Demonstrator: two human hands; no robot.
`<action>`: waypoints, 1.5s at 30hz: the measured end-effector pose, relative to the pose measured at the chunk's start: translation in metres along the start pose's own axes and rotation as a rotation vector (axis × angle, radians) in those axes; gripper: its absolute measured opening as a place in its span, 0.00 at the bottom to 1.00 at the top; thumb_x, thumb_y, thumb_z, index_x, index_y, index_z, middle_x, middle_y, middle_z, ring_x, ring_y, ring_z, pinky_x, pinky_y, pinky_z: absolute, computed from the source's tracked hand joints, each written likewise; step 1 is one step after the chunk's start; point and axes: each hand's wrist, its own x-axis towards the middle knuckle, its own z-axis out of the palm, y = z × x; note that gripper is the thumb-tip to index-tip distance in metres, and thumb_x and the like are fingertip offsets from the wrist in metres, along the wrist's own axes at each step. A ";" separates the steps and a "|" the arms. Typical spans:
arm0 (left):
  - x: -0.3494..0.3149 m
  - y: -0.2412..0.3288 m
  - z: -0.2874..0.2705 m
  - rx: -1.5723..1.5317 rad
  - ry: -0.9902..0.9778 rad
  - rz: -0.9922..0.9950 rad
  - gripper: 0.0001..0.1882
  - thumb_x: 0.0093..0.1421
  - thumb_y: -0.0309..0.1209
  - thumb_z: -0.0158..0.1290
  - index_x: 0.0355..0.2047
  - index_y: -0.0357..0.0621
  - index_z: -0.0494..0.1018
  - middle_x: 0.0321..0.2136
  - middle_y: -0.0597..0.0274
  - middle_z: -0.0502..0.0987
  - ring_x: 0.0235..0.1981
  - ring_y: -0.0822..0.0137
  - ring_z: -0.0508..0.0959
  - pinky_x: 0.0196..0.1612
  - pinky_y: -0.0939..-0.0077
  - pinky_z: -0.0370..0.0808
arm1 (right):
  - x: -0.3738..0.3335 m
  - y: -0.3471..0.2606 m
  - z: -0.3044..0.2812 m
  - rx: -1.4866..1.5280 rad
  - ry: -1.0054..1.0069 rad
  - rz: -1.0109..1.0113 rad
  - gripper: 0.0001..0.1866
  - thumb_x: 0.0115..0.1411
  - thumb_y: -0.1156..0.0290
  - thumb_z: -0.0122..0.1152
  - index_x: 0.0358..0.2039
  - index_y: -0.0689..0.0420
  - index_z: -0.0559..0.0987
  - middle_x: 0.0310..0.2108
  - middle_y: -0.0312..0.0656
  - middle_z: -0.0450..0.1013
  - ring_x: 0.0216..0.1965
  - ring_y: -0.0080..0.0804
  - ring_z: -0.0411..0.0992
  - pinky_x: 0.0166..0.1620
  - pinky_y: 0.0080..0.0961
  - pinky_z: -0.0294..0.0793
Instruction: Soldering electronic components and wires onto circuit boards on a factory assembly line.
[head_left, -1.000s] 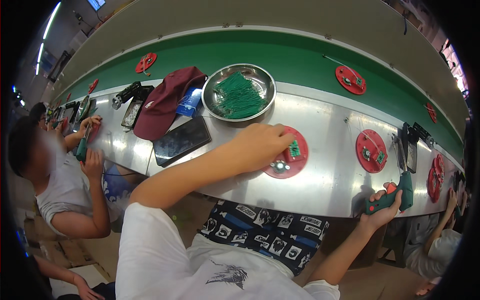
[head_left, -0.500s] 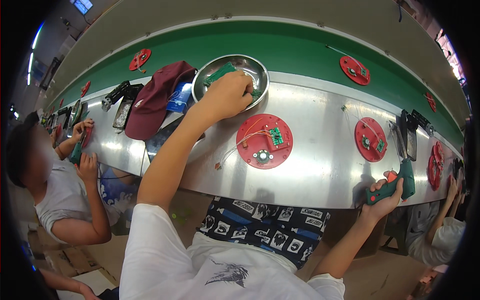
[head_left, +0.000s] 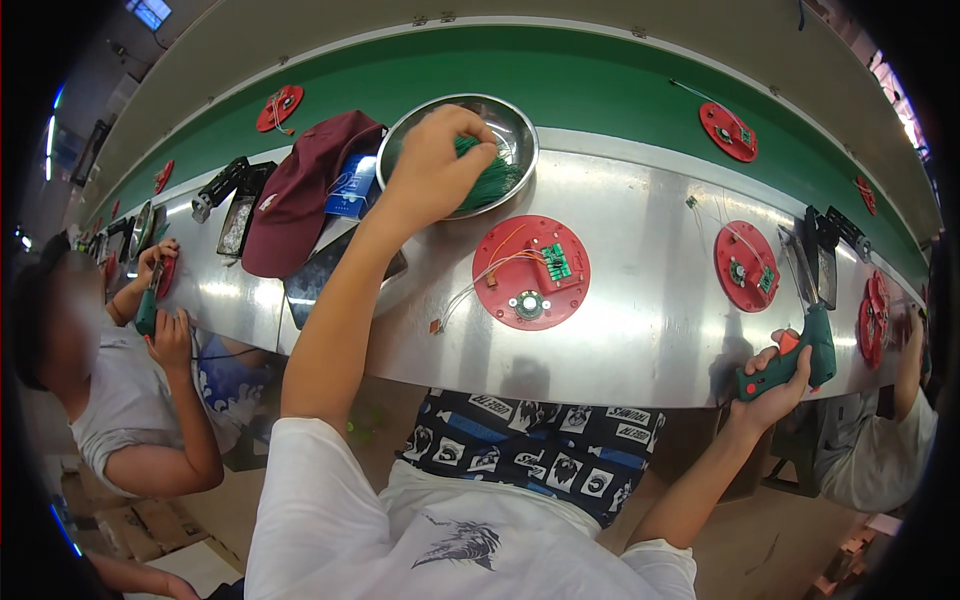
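Observation:
My left hand (head_left: 440, 160) reaches over a shiny metal bowl (head_left: 530, 165) at the far middle of the bench. Its fingers are bent together above a pile of thin green wires (head_left: 490, 185); whatever they pinch is hidden. My right hand (head_left: 775, 395) is wrapped round a green pistol-grip soldering gun (head_left: 820, 350) with an orange trigger, at the bench's front edge. Between my hands a round red plate (head_left: 510, 312) lies flat. It carries a small green circuit board (head_left: 556, 262), a round metal part (head_left: 529, 305) and loose thin wires that trail off its left side.
Left of the bowl are a maroon cap (head_left: 305, 190), a blue box (head_left: 353, 188) and a dark flat panel (head_left: 325, 275). Another red plate (head_left: 740, 265) lies to the right, beside a black holder (head_left: 822, 255). A co-worker (head_left: 140, 400) sits at left, handling a green tool.
My left hand has shifted slightly left and farther over the bowl, and more of the green wires shows beside it. My right hand keeps its grip on the soldering gun.

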 end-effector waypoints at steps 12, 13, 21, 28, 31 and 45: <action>-0.005 0.024 -0.013 -0.403 0.200 -0.010 0.03 0.61 0.20 0.53 0.35 0.34 0.74 0.27 0.63 0.80 0.30 0.77 0.78 0.35 0.83 0.73 | -0.008 0.003 -0.006 -0.030 -0.378 -0.067 0.21 0.68 0.58 0.47 0.45 0.66 0.70 0.40 0.51 0.72 0.17 0.27 0.68 0.17 0.22 0.68; -0.012 0.044 -0.019 -0.368 0.156 0.015 0.03 0.62 0.20 0.53 0.36 0.34 0.74 0.26 0.63 0.80 0.29 0.76 0.78 0.34 0.83 0.73 | -0.011 0.003 -0.004 -0.054 -0.433 -0.114 0.22 0.68 0.58 0.49 0.46 0.68 0.69 0.40 0.53 0.72 0.17 0.27 0.69 0.17 0.22 0.69; -0.091 0.096 0.020 -0.009 0.074 0.055 0.04 0.57 0.22 0.52 0.33 0.35 0.74 0.28 0.49 0.78 0.27 0.51 0.78 0.30 0.63 0.74 | -0.063 0.011 0.019 -0.181 -0.796 -0.110 0.31 0.62 0.59 0.58 0.57 0.72 0.68 0.40 0.57 0.74 0.19 0.31 0.71 0.20 0.20 0.66; -0.118 0.088 0.053 0.174 0.185 0.064 0.03 0.53 0.21 0.55 0.29 0.37 0.75 0.22 0.55 0.73 0.23 0.55 0.74 0.26 0.63 0.71 | -0.069 0.013 0.031 -0.355 -0.941 -0.063 0.26 0.61 0.65 0.57 0.56 0.70 0.71 0.39 0.52 0.74 0.20 0.29 0.69 0.23 0.22 0.65; -0.117 0.086 0.053 0.183 0.182 0.074 0.04 0.52 0.19 0.58 0.30 0.35 0.77 0.21 0.54 0.74 0.20 0.58 0.74 0.24 0.67 0.71 | -0.071 0.008 0.036 -0.284 -0.894 0.080 0.20 0.56 0.82 0.60 0.51 0.69 0.74 0.38 0.44 0.76 0.28 0.24 0.71 0.32 0.23 0.72; -0.117 0.080 0.058 0.211 0.193 0.107 0.05 0.51 0.19 0.58 0.30 0.34 0.77 0.22 0.54 0.75 0.21 0.57 0.74 0.25 0.68 0.72 | -0.058 0.017 0.041 -0.231 -0.873 0.138 0.30 0.61 0.62 0.58 0.56 0.74 0.66 0.35 0.56 0.73 0.16 0.33 0.69 0.17 0.22 0.67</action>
